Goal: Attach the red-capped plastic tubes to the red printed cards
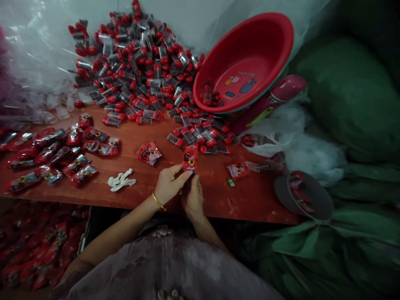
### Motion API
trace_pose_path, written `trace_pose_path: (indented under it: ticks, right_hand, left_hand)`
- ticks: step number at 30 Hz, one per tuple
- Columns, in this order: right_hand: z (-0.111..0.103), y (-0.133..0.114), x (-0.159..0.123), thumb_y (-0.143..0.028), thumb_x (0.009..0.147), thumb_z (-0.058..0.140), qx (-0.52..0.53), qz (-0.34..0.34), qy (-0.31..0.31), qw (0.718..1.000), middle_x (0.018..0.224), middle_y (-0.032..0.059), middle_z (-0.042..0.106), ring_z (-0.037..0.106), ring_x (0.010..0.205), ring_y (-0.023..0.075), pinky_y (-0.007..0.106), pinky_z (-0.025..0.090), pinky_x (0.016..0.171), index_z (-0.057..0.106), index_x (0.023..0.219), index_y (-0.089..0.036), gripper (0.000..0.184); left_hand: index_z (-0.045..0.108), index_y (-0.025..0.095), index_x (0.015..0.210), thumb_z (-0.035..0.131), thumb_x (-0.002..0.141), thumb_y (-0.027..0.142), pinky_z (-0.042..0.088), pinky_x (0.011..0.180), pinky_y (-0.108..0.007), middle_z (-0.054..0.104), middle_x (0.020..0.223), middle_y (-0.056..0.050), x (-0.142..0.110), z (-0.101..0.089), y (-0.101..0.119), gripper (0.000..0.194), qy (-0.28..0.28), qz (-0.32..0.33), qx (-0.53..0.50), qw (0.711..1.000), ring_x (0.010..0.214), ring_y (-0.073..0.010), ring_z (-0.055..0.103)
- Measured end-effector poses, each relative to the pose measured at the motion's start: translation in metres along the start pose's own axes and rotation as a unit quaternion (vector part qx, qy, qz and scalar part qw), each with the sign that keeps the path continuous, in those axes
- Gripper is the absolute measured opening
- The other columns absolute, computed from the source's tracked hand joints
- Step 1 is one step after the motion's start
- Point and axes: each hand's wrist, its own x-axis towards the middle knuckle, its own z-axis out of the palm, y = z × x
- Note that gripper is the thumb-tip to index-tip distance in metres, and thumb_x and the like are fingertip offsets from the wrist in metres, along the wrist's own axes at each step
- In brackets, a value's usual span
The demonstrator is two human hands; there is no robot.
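Note:
Between thumb and fingers, my left hand (168,183) pinches a small red printed packet (190,156) just above the table's front edge. My right hand (194,199) is closed right beside it, its fingertips at the packet's lower end. Whatever lies within the right fingers is hidden. To the left of my hands lies a flat stack of red printed wrappers (149,153). A white crumpled strip (121,180) rests nearer the edge. Beyond the packet, several clear tubes with red caps and dark contents (193,135) are strewn.
A large heap of red-capped tubes (134,54) rises at the back. A red basin (250,54) leans at the right, near a grey bowl (303,196). Wrapped red packets (53,146) lie on the left; more fill a container (43,246) below. A small green piece (231,182) lies rightward.

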Motion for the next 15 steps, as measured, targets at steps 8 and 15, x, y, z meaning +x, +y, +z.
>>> trace_pose_path:
  ticks: [8, 15]
  right_hand:
    - [-0.026, -0.001, 0.015, -0.058, 0.086, 0.038, -0.150, -0.069, -0.018, 0.986, 0.101, 0.0089, 0.067, 0.061, 0.095, 0.0195, 0.034, 0.048, 0.080, 0.062, 0.100, -0.018, 0.049]
    - [-0.047, -0.013, 0.059, -0.036, 0.080, 0.062, -0.269, -0.226, -0.184, 0.918, 0.100, 0.0035, 0.065, 0.058, 0.095, 0.0180, 0.034, 0.044, 0.087, 0.068, 0.098, -0.024, 0.023]
  left_hand:
    - [0.071, 0.020, 0.091, 0.062, 0.076, 0.029, 0.045, 0.074, -0.026, 0.072, 0.088, -0.004, 0.006, -0.006, 0.002, 0.019, 0.029, 0.093, 0.117, 0.988, 0.080, -0.0195, 0.063]
    - [0.069, 0.022, 0.098, 0.061, 0.077, 0.027, 0.045, 0.087, -0.034, 0.072, 0.095, -0.005, 0.023, -0.022, -0.027, 0.024, -0.011, 0.104, 0.188, 0.977, 0.088, -0.0219, 0.064]
